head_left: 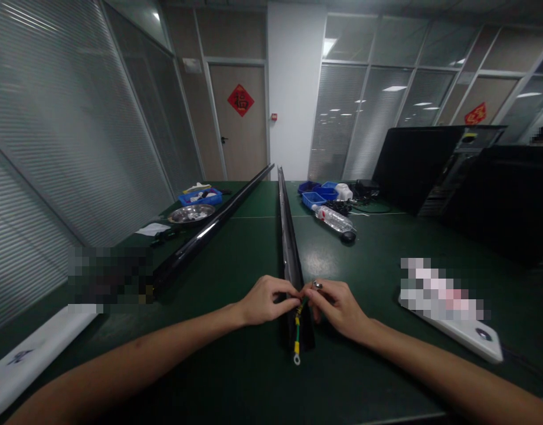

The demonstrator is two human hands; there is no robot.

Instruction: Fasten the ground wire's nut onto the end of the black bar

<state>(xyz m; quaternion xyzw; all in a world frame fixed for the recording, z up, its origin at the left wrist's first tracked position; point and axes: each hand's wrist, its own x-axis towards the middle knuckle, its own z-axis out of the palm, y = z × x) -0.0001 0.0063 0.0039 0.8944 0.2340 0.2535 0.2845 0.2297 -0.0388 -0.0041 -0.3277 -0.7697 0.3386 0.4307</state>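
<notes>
A long black channel-shaped strip (289, 242) lies lengthwise on the green table, its near end between my hands. From my fingertips a short green-and-yellow wire (298, 330) hangs toward me over that end, finished with a metal ring terminal. My left hand (265, 300) comes in from the left, thumb and forefinger pinched at the wire's upper part. Opposite it, my right hand (337, 307), with a ring on one finger, is closed on the same spot. The fingers cover the exact point where wire and strip meet.
A second black strip (209, 227) slants across the left side, near a metal dish (192, 213) and a blue tray (200, 197). Blue bins (313, 199), a plastic bottle (333, 218) and black computer cases (417, 168) stand right. White devices (457, 330) lie at both sides.
</notes>
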